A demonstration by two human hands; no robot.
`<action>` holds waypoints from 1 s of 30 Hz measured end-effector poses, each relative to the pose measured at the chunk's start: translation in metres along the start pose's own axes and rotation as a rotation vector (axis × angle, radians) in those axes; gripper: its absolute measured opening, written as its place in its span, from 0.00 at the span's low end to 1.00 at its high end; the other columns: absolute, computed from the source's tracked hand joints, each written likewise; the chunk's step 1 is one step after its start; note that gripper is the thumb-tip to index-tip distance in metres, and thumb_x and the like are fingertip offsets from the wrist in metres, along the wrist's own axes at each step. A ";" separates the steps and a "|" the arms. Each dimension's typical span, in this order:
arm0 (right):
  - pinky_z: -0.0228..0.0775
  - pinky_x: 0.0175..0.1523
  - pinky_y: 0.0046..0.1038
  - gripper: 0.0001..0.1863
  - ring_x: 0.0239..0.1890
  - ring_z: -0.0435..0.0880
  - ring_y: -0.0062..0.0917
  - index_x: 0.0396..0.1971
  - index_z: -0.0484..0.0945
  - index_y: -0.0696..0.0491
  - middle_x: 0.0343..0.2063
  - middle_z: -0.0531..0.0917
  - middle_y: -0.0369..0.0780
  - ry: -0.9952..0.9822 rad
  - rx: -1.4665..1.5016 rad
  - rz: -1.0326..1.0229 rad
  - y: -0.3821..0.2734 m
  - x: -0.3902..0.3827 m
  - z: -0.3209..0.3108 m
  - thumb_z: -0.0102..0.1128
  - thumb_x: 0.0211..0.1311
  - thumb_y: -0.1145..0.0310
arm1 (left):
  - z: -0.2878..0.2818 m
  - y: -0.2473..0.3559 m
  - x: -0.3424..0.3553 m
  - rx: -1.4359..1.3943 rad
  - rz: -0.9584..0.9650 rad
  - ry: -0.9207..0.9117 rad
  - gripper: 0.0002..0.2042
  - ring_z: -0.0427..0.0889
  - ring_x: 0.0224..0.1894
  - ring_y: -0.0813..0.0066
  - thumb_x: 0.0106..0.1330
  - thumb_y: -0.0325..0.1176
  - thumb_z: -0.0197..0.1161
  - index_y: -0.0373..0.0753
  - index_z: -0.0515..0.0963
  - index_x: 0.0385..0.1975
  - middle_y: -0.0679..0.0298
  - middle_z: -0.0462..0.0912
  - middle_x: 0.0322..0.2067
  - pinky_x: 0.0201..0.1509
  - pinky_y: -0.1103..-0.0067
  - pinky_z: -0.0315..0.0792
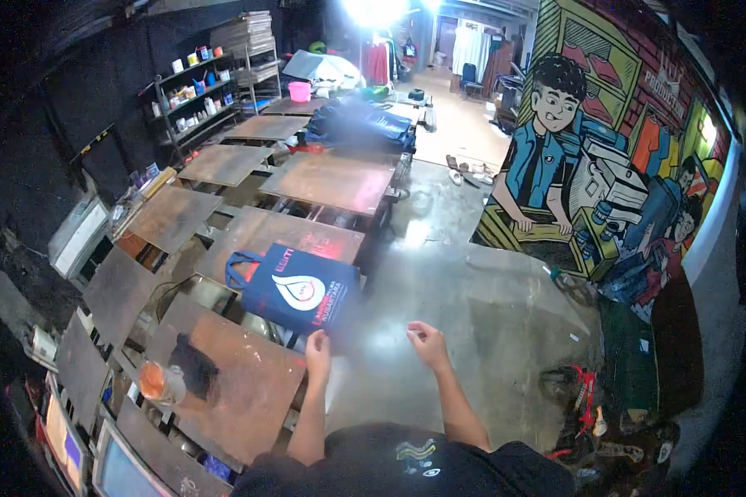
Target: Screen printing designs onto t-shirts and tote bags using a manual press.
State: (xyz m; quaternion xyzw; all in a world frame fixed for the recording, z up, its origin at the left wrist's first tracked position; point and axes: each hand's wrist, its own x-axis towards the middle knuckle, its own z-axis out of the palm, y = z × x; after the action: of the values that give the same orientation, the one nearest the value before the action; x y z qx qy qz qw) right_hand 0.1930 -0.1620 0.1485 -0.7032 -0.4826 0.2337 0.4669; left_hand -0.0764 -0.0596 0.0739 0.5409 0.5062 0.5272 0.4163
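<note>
A dark blue tote bag (pixel 294 290) lies flat across a brown board, its handles toward the left. A white drop-shaped print with red and white lettering covers its front. At the bag's near edge is my left hand (pixel 317 352), fingers curled together; whether they grip or only touch the bag is hidden. My right hand (pixel 428 344) hangs apart from the bag, above the grey floor. Its fingers are loosely bent, slightly away from the thumb, and nothing shows in them.
Rows of brown boards (pixel 327 182) run along my left. A tub with orange contents (pixel 152 381) and a black cloth (pixel 194 366) rest on the nearest one. Farther back lie a dark blue stack (pixel 360 128) and shelves of containers (pixel 195 95). A painted wall (pixel 588 149) borders the floor (pixel 464 331).
</note>
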 end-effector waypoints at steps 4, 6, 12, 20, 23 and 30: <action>0.76 0.39 0.24 0.15 0.30 0.83 0.21 0.43 0.82 0.56 0.36 0.87 0.39 0.015 0.023 -0.016 0.017 0.026 0.019 0.65 0.57 0.68 | 0.000 -0.018 0.038 -0.373 -0.711 0.018 0.24 0.73 0.51 0.72 0.67 0.41 0.59 0.39 0.65 0.60 0.63 0.75 0.50 0.52 0.69 0.68; 0.76 0.39 0.24 0.14 0.30 0.83 0.21 0.43 0.82 0.55 0.37 0.87 0.39 -0.012 0.014 -0.026 0.022 0.047 0.030 0.65 0.57 0.67 | -0.003 -0.021 0.054 -0.406 -0.793 -0.003 0.27 0.72 0.53 0.69 0.67 0.45 0.58 0.43 0.62 0.63 0.64 0.73 0.53 0.53 0.66 0.66; 0.76 0.38 0.24 0.13 0.30 0.84 0.22 0.40 0.83 0.55 0.35 0.86 0.40 -0.085 0.010 -0.104 0.021 0.125 0.071 0.64 0.57 0.66 | -0.009 -0.043 0.075 -0.644 -0.916 -0.011 0.47 0.41 0.74 0.49 0.62 0.55 0.61 0.37 0.41 0.71 0.50 0.38 0.73 0.72 0.56 0.45; 0.76 0.43 0.30 0.10 0.36 0.85 0.33 0.36 0.82 0.58 0.33 0.85 0.45 -0.256 0.138 -0.185 -0.006 0.273 0.126 0.62 0.56 0.71 | 0.006 -0.077 0.097 -0.702 -0.965 0.255 0.34 0.61 0.65 0.53 0.65 0.48 0.58 0.35 0.56 0.66 0.53 0.59 0.66 0.71 0.59 0.49; 0.76 0.42 0.32 0.10 0.34 0.85 0.36 0.36 0.82 0.58 0.32 0.84 0.47 -0.315 0.057 -0.271 -0.016 0.323 0.136 0.62 0.54 0.72 | 0.022 -0.069 0.117 -0.613 -1.031 0.466 0.18 0.75 0.52 0.58 0.65 0.40 0.59 0.37 0.70 0.50 0.58 0.78 0.47 0.58 0.56 0.66; 0.74 0.42 0.34 0.10 0.36 0.83 0.40 0.34 0.82 0.58 0.32 0.83 0.47 -0.638 0.108 -0.447 -0.016 0.381 0.193 0.62 0.55 0.68 | 0.021 -0.115 0.125 -0.646 -0.719 0.855 0.13 0.80 0.43 0.58 0.65 0.28 0.55 0.34 0.71 0.48 0.55 0.79 0.41 0.48 0.61 0.75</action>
State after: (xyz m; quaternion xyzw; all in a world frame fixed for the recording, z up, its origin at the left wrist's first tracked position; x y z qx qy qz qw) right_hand 0.1968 0.2642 0.1212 -0.4473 -0.7317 0.3583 0.3691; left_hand -0.0764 0.0819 -0.0228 -0.0727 0.5929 0.6496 0.4703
